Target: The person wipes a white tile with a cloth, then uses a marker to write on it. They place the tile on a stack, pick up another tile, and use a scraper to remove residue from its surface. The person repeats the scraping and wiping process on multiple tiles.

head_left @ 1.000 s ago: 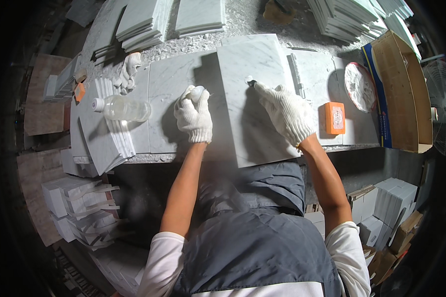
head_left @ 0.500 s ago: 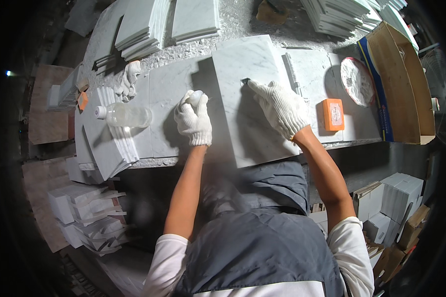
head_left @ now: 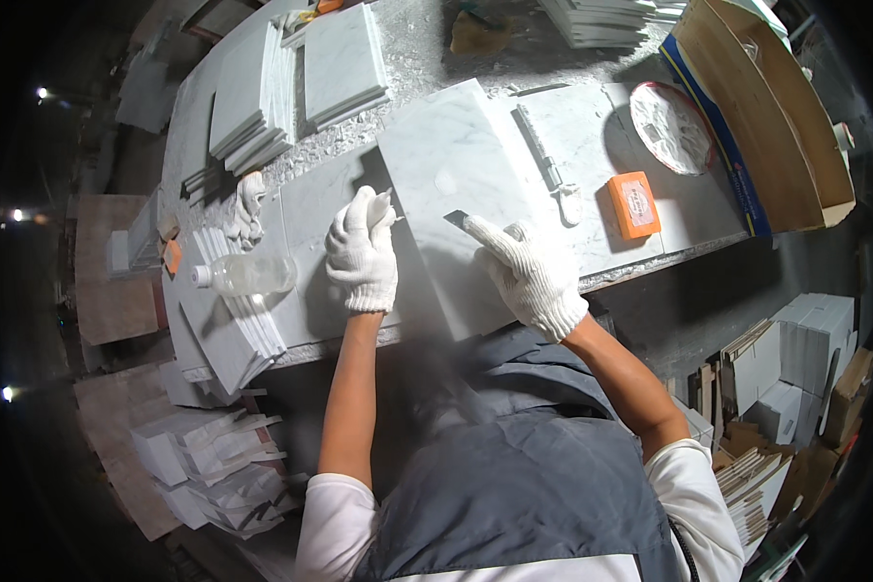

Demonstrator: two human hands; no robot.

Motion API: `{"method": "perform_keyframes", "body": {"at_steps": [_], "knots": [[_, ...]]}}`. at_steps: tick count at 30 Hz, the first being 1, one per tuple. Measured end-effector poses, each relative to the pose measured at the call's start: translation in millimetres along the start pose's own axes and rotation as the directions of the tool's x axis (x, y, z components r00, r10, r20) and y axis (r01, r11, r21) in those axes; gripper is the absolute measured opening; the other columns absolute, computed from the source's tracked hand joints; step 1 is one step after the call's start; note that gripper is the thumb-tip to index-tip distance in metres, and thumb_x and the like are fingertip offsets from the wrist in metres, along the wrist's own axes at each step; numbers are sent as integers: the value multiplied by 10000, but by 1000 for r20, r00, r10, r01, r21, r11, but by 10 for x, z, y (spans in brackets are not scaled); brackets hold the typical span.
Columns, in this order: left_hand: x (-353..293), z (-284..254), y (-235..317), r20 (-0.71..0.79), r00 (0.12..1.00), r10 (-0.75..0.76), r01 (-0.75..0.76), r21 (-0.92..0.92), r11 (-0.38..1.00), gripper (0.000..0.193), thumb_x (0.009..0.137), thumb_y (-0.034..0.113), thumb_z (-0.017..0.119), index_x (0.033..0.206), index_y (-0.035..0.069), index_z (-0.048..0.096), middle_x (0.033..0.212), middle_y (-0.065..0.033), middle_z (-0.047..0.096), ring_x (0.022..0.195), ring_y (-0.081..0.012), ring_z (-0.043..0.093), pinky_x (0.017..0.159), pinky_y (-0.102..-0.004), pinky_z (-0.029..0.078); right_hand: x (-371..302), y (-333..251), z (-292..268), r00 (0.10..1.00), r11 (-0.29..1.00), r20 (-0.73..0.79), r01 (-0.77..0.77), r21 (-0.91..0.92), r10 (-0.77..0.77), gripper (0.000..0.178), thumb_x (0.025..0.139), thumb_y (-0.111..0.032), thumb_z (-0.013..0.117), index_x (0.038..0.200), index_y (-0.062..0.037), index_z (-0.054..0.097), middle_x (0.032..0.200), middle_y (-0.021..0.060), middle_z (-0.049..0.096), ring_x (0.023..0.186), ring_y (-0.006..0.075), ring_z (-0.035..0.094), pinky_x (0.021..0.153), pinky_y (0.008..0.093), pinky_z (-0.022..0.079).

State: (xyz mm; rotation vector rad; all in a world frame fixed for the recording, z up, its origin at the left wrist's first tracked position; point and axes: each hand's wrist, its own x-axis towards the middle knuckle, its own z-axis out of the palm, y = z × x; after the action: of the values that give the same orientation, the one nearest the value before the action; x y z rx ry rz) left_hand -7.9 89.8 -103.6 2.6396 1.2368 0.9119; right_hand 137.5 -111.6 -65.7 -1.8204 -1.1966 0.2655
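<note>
A pale grey-veined marble tile (head_left: 456, 136) lies tilted at the middle of the worktable, its near end toward my lap. My right hand (head_left: 532, 267), in a white knit glove, pinches a small dark flat blade (head_left: 456, 220) against the tile's face. On the tile's left side, my gloved left hand (head_left: 362, 252) is closed round a small white wad (head_left: 383, 206), mostly hidden by the fingers; its material I cannot make out. A faint whitish patch shows on the tile above the blade.
Left of me lie a clear bottle (head_left: 252, 275) and a crumpled white glove (head_left: 248, 209). To the right are an orange box (head_left: 634, 206), a long slim tool (head_left: 538, 145), a round dish of white paste (head_left: 671, 128) and an open carton (head_left: 757, 116). Tile stacks (head_left: 344, 63) stand behind.
The whole view has turned and shifted. My right hand with the blade has come nearer to me along the tile, uncovering the slim tool. My left hand keeps its grip on the wad.
</note>
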Motion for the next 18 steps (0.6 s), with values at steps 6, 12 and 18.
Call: {"method": "perform_keyframes", "body": {"at_steps": [6, 12, 18], "knots": [[185, -35, 105, 43, 964, 262, -259, 367, 893, 541, 779, 353, 813, 1286, 253, 651, 1158, 18, 676, 1098, -225, 618, 988, -416, 468, -101, 102, 36, 999, 998, -43, 28, -49, -31, 501, 898, -100, 713, 1375, -233, 635, 833, 65, 645, 734, 237, 623, 653, 361, 511], [271, -48, 129, 28, 906, 422, -399, 392, 829, 566, 701, 263, 854, 1240, 243, 682, 1103, 35, 686, 1060, -228, 635, 964, -412, 490, -110, 83, -11, 999, 999, -47, 21, -33, -23, 497, 887, -117, 720, 1364, -229, 638, 844, 56, 654, 745, 240, 626, 651, 369, 512], [250, -38, 156, -8, 885, 465, -429, 374, 822, 571, 675, 201, 871, 1217, 214, 692, 1076, 16, 684, 1046, -236, 637, 951, -415, 499, -109, 84, -20, 998, 999, -54, 17, -43, -19, 517, 868, -115, 723, 1363, -233, 634, 839, 41, 652, 744, 236, 625, 650, 368, 514]]}}
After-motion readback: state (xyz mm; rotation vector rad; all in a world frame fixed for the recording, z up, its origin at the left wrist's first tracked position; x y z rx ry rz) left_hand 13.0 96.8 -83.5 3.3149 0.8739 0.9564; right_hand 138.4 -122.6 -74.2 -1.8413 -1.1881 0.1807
